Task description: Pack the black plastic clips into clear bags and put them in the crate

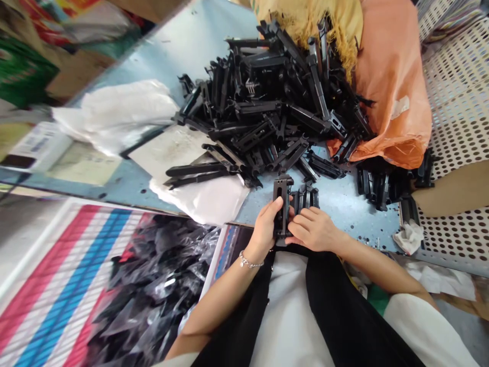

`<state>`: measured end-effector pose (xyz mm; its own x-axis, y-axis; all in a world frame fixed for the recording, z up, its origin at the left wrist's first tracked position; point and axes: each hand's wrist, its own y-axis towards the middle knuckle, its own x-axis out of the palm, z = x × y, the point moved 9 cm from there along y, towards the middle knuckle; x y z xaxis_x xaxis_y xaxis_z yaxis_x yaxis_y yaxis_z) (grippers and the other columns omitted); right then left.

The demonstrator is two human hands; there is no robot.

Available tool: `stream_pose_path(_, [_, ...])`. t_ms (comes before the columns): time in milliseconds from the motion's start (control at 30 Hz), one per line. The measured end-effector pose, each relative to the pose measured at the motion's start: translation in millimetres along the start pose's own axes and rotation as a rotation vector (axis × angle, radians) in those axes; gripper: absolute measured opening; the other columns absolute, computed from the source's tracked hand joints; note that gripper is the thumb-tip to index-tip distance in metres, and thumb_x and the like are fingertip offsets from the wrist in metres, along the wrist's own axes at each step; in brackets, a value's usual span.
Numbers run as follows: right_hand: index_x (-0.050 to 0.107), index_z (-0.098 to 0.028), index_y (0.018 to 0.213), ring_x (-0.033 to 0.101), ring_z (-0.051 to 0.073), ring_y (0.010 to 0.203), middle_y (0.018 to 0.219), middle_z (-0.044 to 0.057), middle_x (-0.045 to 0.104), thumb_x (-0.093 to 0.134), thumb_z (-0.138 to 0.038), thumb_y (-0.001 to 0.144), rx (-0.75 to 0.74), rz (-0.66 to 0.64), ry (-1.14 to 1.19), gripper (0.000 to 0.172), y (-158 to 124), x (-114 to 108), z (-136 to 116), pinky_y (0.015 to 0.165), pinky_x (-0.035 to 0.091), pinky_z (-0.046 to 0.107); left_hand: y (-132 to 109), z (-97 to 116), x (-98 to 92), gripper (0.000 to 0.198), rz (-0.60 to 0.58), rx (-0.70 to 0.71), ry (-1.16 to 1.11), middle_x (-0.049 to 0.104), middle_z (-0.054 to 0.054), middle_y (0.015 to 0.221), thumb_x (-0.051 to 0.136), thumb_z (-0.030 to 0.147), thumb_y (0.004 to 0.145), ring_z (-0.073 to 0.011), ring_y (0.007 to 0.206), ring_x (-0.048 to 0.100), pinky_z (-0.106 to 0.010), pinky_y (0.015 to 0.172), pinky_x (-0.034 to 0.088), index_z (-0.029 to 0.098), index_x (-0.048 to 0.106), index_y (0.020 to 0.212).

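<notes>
Both forearms are bare from elbow to wrist. A thin silver-coloured chain bracelet [250,263] with small beads circles the wrist below the left hand [265,229]. The right hand [314,229] is bare too. The right arm comes out of a short white sleeve [424,326]. Lower down, two broad black cloth bands [344,316] flank a white panel [286,316]. Whether they are trouser legs or apron parts cannot be told.

A pale blue counter [183,46] fills the middle of the frame. White perforated panels [458,92] line the right, and a striped woven sack [57,295] lies lower left.
</notes>
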<state>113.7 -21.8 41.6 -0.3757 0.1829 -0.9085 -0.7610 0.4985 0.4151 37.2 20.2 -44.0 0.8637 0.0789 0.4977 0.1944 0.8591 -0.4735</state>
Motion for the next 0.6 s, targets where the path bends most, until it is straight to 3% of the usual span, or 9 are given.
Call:
stream_pose_path(67, [0.062,-0.018,0.083,0.052,0.018,0.072,0.073,0.004,0.060,0.044,-0.046,0.104,-0.010,0.060,0.050,0.040,-1,-1,-1,0.062,0.034,0.031,-6,4,0.2,0.051,0.002,0.070,0.032,0.065,-0.002,0.073,0.066,0.059,0.082,-0.0124,0.058,0.056,-0.025,0.055,0.045,0.013,0.069,0.103])
stream_pose_path(167, [0.055,-0.019,0.071,0.046,0.016,0.062,0.065,0.002,0.054,0.034,-0.034,0.107,0.061,0.130,0.223,0.045,-4,0,-2,0.059,0.036,0.029,-24,31,-4.1,0.052,0.036,0.362,0.121,0.066,-0.003,0.081,0.066,0.063,0.082,-0.0145,0.065,0.057,-0.027,0.060,0.048,0.017,0.067,0.108])
stream_pose_path(233, [0.050,-0.020,0.066,0.042,0.015,0.058,0.061,0.001,0.050,0.032,-0.028,0.107,0.071,0.157,0.276,0.046,-5,-2,-4,0.057,0.035,0.029,-34,47,-4.0,0.050,0.028,0.469,0.189,0.066,-0.003,0.083,0.069,0.062,0.080,-0.0153,0.067,0.057,-0.028,0.061,0.049,0.019,0.066,0.106])
stream_pose_path(367, [0.056,-0.019,0.074,0.044,0.016,0.063,0.067,0.002,0.054,0.042,-0.042,0.105,0.059,0.092,0.142,0.041,2,-14,1,0.059,0.033,0.031,-26,47,-0.9,0.042,-0.041,0.276,0.130,0.064,-0.002,0.080,0.066,0.057,0.085,-0.0113,0.058,0.053,-0.025,0.053,0.045,0.018,0.065,0.100])
stream_pose_path(467, [0.060,-0.018,0.084,0.046,0.017,0.068,0.073,0.003,0.057,0.047,-0.049,0.102,-0.049,0.047,0.003,0.038,9,-25,3,0.060,0.029,0.032,-13,27,3.7,0.046,-0.059,0.046,-0.003,0.062,0.001,0.075,0.070,0.056,0.080,-0.0095,0.055,0.051,-0.022,0.049,0.042,0.016,0.065,0.102])
stream_pose_path(600, [0.058,-0.020,0.081,0.048,0.017,0.071,0.073,0.002,0.056,0.049,-0.040,0.103,-0.208,0.028,0.000,0.031,10,-24,-8,0.059,0.028,0.033,-9,-5,12.6,0.051,-0.080,-0.190,-0.091,0.061,0.001,0.069,0.078,0.054,0.072,-0.0115,0.059,0.056,-0.022,0.051,0.046,0.012,0.068,0.100])
